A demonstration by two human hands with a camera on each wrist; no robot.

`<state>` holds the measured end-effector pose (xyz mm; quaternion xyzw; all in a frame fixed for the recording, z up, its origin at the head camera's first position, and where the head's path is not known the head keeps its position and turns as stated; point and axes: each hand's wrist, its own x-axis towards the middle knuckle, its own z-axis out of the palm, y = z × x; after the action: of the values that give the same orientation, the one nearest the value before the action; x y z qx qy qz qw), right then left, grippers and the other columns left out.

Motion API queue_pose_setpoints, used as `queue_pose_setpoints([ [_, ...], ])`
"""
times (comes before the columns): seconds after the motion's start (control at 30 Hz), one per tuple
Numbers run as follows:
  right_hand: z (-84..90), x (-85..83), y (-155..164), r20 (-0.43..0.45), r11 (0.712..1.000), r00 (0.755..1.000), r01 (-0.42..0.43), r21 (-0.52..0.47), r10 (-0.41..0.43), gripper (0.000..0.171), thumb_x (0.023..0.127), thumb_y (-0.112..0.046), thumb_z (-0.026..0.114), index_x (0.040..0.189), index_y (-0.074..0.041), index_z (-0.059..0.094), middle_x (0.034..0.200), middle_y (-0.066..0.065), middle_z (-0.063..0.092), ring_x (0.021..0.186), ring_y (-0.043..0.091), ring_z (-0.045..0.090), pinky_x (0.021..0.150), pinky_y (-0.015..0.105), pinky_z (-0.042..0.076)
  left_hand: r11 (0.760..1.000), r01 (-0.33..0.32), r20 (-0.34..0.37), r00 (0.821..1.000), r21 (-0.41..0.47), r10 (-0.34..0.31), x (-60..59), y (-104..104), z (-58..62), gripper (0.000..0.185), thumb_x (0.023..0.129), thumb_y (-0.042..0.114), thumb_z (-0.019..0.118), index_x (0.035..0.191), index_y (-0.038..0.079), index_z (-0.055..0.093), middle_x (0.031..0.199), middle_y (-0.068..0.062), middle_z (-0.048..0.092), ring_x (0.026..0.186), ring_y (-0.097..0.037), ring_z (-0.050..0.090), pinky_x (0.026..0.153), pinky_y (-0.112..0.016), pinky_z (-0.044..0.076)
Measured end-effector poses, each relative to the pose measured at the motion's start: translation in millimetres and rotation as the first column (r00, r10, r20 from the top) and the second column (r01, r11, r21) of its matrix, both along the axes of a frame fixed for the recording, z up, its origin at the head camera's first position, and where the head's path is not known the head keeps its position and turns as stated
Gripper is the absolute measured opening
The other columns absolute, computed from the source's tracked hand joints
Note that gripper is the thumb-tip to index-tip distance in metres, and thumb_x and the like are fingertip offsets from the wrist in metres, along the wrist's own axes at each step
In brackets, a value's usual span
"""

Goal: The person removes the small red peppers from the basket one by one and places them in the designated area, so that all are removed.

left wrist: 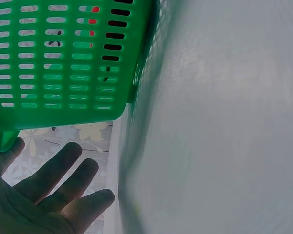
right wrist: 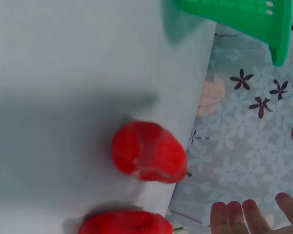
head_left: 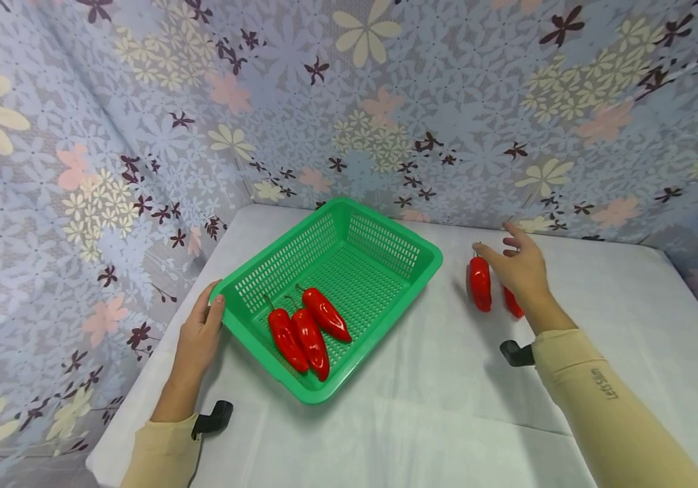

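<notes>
In the head view, a green plastic basket (head_left: 379, 315) with slotted walls stands on the white-covered table. Three red peppers (head_left: 326, 314) lie inside it, near its front corner. My left hand (head_left: 199, 339) holds the basket's left corner by the rim, its other fingers (left wrist: 83, 175) spread below the rim in the left wrist view. Over to the right, my right hand (head_left: 520, 268) hovers with fingers apart, holding nothing. Just below its thumb lies one red pepper (head_left: 480, 285). Another red pepper (head_left: 513, 303) is partly hidden under that hand.
White cloth (head_left: 422, 420) covers the table. Floral fabric (head_left: 349, 102) hangs along the back and left sides, close behind the basket and the right hand. Black wrist straps with small mounts (head_left: 213, 418) sit on both forearms.
</notes>
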<state>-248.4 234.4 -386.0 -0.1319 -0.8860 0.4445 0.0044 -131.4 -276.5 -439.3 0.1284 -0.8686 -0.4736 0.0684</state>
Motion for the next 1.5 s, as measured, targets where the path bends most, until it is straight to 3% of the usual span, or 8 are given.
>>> queue_pose_setpoints([
  [0.33, 1.3, -2.1, -19, -0.005, 0.998, 0.999, -0.043, -0.036, 0.043, 0.092, 0.090, -0.058, 0.068, 0.163, -0.026, 0.021, 0.156, 0.020, 0.037, 0.140, 0.039, 0.037, 0.105, 0.059, 0.038, 1.000, -0.004, -0.004, 1.000, 0.000, 0.004, -0.7, 0, -1.0, 0.061, 0.104, 0.061, 0.039, 0.156, 0.030, 0.038, 0.144, -0.023, 0.052, 0.133, -0.042, 0.047, 0.106, -0.064, 0.031],
  [0.97, 11.9, -4.7, -60, -0.086, 0.987, 0.984, -0.160, -0.006, 0.159, 0.083, 0.091, -0.053, 0.069, 0.159, -0.023, 0.033, 0.148, 0.020, 0.048, 0.133, 0.040, 0.048, 0.097, 0.056, 0.047, 1.000, -0.006, -0.014, 1.000, -0.006, 0.006, -0.1, -1, -1.9, 0.061, 0.104, 0.060, 0.039, 0.156, 0.029, 0.038, 0.145, -0.023, 0.051, 0.133, -0.043, 0.046, 0.106, -0.065, 0.031],
  [1.2, 14.1, -1.7, -73, -0.089, 0.977, 0.977, -0.198, -0.073, 0.191, 0.078, 0.092, -0.051, 0.070, 0.158, -0.026, 0.036, 0.146, 0.014, 0.050, 0.133, 0.034, 0.047, 0.098, 0.054, 0.047, 1.000, -0.006, -0.001, 1.000, -0.012, 0.006, 0.3, 0, 0.0, 0.063, 0.103, 0.062, 0.038, 0.157, 0.030, 0.036, 0.147, -0.022, 0.050, 0.135, -0.043, 0.045, 0.106, -0.066, 0.030],
  [1.5, 21.2, -5.0, -90, -0.158, 0.956, 0.945, -0.293, -0.014, 0.287, 0.077, 0.090, -0.047, 0.075, 0.155, -0.023, 0.042, 0.142, 0.014, 0.055, 0.130, 0.034, 0.049, 0.099, 0.056, 0.044, 1.000, -0.009, 0.005, 1.000, -0.020, 0.009, 0.1, 1, 3.2, 0.062, 0.104, 0.061, 0.037, 0.157, 0.029, 0.036, 0.141, -0.024, 0.054, 0.130, -0.043, 0.049, 0.106, -0.065, 0.031],
])
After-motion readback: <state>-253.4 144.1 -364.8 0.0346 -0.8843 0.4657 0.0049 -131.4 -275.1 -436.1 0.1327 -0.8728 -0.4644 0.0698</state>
